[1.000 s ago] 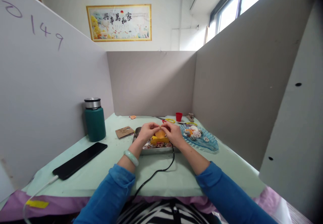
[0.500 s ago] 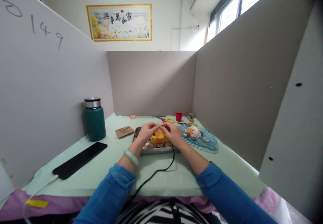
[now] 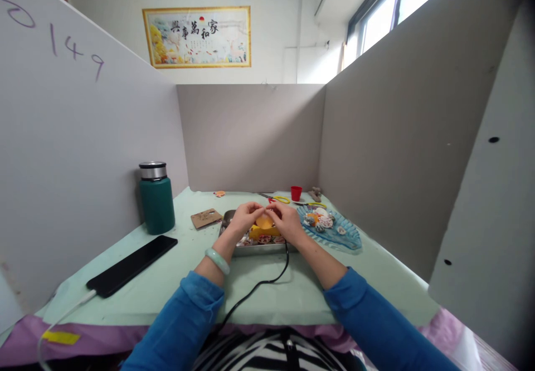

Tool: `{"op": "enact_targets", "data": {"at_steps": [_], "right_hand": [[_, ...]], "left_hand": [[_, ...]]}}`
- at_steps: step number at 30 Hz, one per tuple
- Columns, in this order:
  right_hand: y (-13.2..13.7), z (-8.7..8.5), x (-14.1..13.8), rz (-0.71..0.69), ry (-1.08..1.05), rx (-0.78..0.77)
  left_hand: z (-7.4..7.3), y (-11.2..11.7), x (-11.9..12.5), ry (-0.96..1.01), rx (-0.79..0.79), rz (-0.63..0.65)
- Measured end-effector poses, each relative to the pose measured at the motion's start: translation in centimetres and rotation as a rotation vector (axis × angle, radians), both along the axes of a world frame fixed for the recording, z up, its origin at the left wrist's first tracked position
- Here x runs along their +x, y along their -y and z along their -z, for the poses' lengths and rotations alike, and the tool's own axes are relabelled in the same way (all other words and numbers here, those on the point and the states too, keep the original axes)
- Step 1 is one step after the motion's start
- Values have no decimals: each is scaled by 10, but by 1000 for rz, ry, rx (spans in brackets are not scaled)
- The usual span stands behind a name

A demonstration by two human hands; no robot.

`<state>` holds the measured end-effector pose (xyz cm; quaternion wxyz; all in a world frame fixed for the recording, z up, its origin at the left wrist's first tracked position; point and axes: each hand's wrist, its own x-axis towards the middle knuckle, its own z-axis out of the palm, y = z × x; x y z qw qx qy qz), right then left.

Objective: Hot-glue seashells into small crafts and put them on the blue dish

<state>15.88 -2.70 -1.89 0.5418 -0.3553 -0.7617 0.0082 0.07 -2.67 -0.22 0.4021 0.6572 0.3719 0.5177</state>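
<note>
Both my hands meet over a metal tray [image 3: 251, 250], their fingertips pinched close together. Between them is a thin, round orange piece [image 3: 264, 222]; its exact kind is unclear. My left hand [image 3: 246, 216] grips it from the left side, and a pale green bangle [image 3: 217, 260] circles that wrist. From the right, my right hand [image 3: 286, 219] pinches the upper edge of the same piece. Under the hands, a yellow object [image 3: 264, 232] lies in the tray among several small patterned pieces [image 3: 264, 239]. A black cord [image 3: 261, 283] runs from the tray's right side toward my body.
To the right, a blue glass dish [image 3: 343, 242] holds shells and small ornaments. Scissors [image 3: 279, 199] and a red cup [image 3: 296, 193] stand behind. On the left are a brown card [image 3: 206, 218], a green bottle [image 3: 157, 204] and a charging phone [image 3: 132, 265]. Grey partitions [image 3: 251, 137] enclose the table.
Hardly anything differs. My fingers stay pinched at the orange piece, with only a very slight shift of the fingertips and of the view.
</note>
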Motion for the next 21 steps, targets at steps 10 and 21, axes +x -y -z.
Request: {"op": "enact_targets", "data": {"at_steps": [10,21], "right_hand": [[0,1,0,-5,-16,-18],[-1,1,1,-24,0,-2]], "left_hand": [[-1,-1,-1,25,12,-22],[1,-2,0,33,-29,15]]}}
